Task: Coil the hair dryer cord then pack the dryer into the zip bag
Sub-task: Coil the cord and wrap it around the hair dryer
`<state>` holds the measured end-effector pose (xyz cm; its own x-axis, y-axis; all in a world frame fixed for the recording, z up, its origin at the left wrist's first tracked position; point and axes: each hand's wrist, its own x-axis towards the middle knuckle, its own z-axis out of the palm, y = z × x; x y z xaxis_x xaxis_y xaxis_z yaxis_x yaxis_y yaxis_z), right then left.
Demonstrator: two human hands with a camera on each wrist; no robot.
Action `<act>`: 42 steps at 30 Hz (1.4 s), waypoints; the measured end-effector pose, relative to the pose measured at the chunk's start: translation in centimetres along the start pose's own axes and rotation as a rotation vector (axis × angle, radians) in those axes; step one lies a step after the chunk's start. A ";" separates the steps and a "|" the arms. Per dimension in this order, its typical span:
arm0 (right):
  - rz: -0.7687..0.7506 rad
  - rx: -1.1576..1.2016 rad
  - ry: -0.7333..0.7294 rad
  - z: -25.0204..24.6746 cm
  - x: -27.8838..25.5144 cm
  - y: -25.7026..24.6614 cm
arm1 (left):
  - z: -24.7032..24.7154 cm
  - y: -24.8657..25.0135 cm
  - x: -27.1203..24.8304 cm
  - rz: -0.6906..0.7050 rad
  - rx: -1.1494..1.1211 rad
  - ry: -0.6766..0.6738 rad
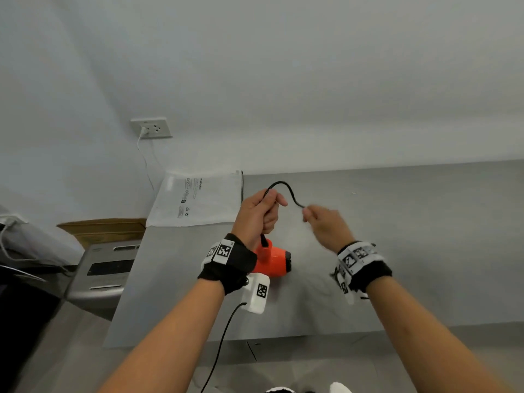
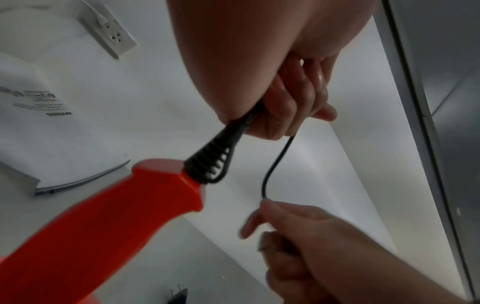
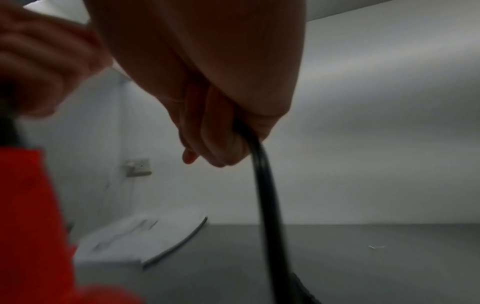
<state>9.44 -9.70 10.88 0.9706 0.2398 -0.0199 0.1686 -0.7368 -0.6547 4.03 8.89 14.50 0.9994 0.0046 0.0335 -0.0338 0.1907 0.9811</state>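
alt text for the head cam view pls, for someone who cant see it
Seen from above, the left hand grips the black cord just above an orange hair dryer, while the right hand pinches the cord farther along, a short arc between them. A white zip bag lies flat at the far left corner of the grey table.

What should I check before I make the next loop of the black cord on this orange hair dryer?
1. Left hand grips the thin black cord just above the ribbed strain relief: ok.
2. Right hand pinches the cord further along: ok.
3. Orange plastic hair dryer hangs supported below the left hand: ok.
4. Cord fully coiled: not ok, one arc only.
5. Black plug free of the wall: ok.
6. White zip bag on the grey table open: cannot tell.
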 end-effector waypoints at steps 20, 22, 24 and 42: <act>-0.348 -0.273 -0.176 2.4 -4.2 -4.2 | 0.2 -0.2 -0.1 0.029 0.138 -0.063; -0.431 -0.309 -0.160 1.3 -4.6 -4.7 | 0.1 0.0 -0.2 0.018 0.174 -0.075; -0.502 -0.285 -0.142 -0.1 -4.7 -5.0 | 0.0 0.1 -0.2 0.034 0.317 -0.084; -0.338 -0.085 0.107 -1.6 -1.0 -2.9 | 0.7 1.3 -0.1 -0.109 -0.089 -0.226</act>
<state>8.27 -8.80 14.00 0.8692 0.4145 0.2695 0.4925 -0.6784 -0.5452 3.92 8.46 15.94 0.9711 -0.2380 -0.0195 0.0839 0.2636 0.9610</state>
